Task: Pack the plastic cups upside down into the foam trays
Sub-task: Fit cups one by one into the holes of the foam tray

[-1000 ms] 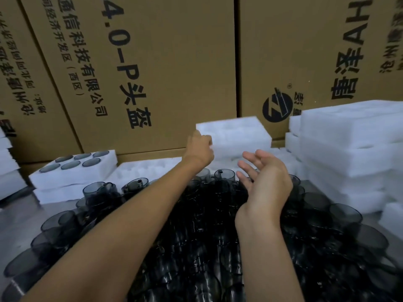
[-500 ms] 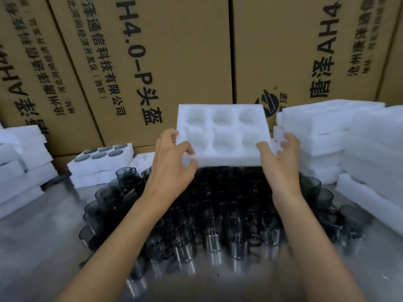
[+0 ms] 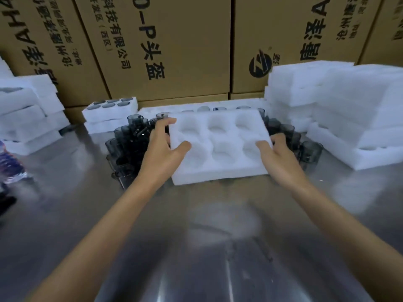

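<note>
A white foam tray (image 3: 220, 168) with six round empty pockets is held between both hands over the near edge of a cluster of dark smoky plastic cups (image 3: 128, 134). My left hand (image 3: 162, 153) grips its left edge, thumb on top and fingers at the far corner. My right hand (image 3: 277, 158) grips the right edge, thumb on top. More cups (image 3: 305, 149) show to the right of the tray. At the back left a foam tray (image 3: 130, 109) holds several cups upside down.
The metal table (image 3: 196, 247) spreads toward me. Stacks of white foam trays stand at the right (image 3: 349, 118) and left (image 3: 28, 118). Cardboard boxes (image 3: 174, 51) form a wall behind. A plastic bottle (image 3: 11, 164) is at the left edge.
My left hand took a tray from the far stack, my right hand joined it, and both brought the tray down and toward me over the cups. The view has pulled back.
</note>
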